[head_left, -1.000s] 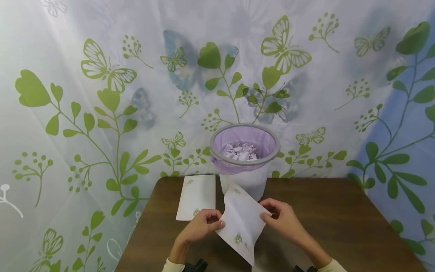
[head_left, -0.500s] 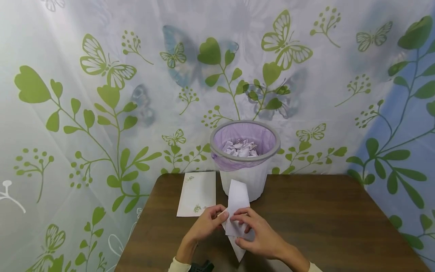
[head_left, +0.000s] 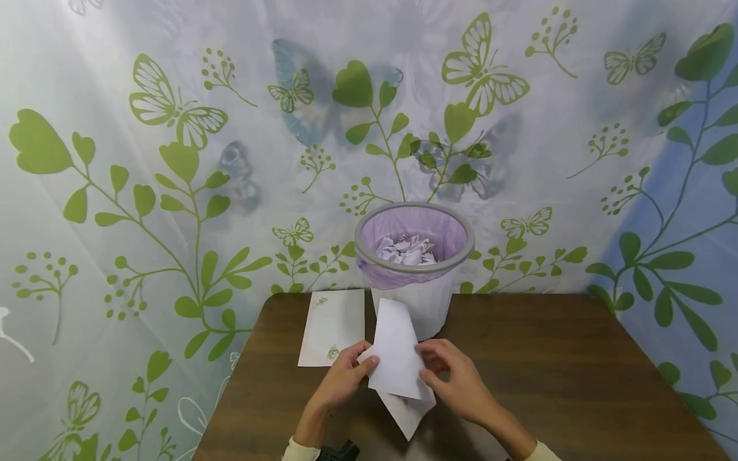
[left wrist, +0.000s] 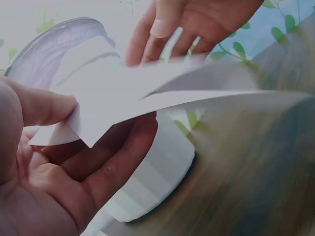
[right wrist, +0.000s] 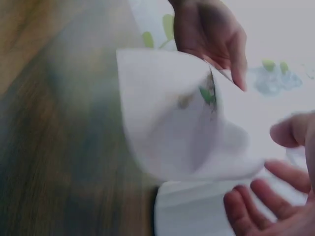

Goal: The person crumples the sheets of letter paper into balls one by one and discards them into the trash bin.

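Pinching the bent sheet of paper (head_left: 396,355) at one side, the left hand (head_left: 339,379) has its thumb on top and its fingers below. The sheet is up over the table (head_left: 548,358), in front of the bin (head_left: 428,310). Its top part flops over the rest, and the edges do not line up.

The right hand (head_left: 457,379) is by the other side of the sheet. In its wrist view, the thumb and fingers are spread with a gap, so they do not pinch the paper. I cannot tell if a fingertip touches it.

That could be trouble. Only one side is held tight, so the loose side might swing or flip back if the left hand turns. The layers could slide and make a crooked bend. If the right fingers close too soon, they may miss the edge or catch just one layer. Pulling hard both ways could rip the thin paper. A quick push forward might bump the bin. If the left thumb lifts first, the sheet could drop, maybe near the flat sheet (head_left: 331,326).
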The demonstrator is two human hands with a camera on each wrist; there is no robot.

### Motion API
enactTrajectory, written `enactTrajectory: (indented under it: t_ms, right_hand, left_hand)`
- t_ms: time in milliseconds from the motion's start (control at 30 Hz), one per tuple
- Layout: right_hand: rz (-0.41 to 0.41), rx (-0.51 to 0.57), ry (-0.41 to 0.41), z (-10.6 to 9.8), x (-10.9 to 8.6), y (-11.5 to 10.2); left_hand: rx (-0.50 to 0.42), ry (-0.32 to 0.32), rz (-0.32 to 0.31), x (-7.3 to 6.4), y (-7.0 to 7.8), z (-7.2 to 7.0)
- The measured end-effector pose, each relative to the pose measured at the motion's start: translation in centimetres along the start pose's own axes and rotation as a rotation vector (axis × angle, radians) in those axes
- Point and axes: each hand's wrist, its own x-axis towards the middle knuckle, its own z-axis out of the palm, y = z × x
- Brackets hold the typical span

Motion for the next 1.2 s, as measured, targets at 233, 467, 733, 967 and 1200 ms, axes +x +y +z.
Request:
enactTrajectory:
  t_ms: [233,467,733,967,1200]
  right_hand:
    - [0.339,0.243,-0.066,-0.7,0.4,0.4]
    - [0.422,0.392,-0.097,-0.9,0.5,0.7]
    - [0.418,0.414,-0.062,-1.2,0.5,1.0]
    - [0.388,0.391,0.01,-1.1,0.4,1.1]
    - [0.276,0.333,0.076,-1.4,0.4,1.8]
  left_hand:
    - [-0.049,-0.036,-0.032,-0.4,-0.3,0.3]
    - [0.029,0.024,-0.031,-0.3,-0.2,0.3]
    - [0.164,0.097,0.013,-0.1,-0.6,0.3]
    - [0.176,0.135,0.041,0.1,-0.6,0.2]
    - [0.08,0.007,0.004,0.1,-0.3,-0.1]
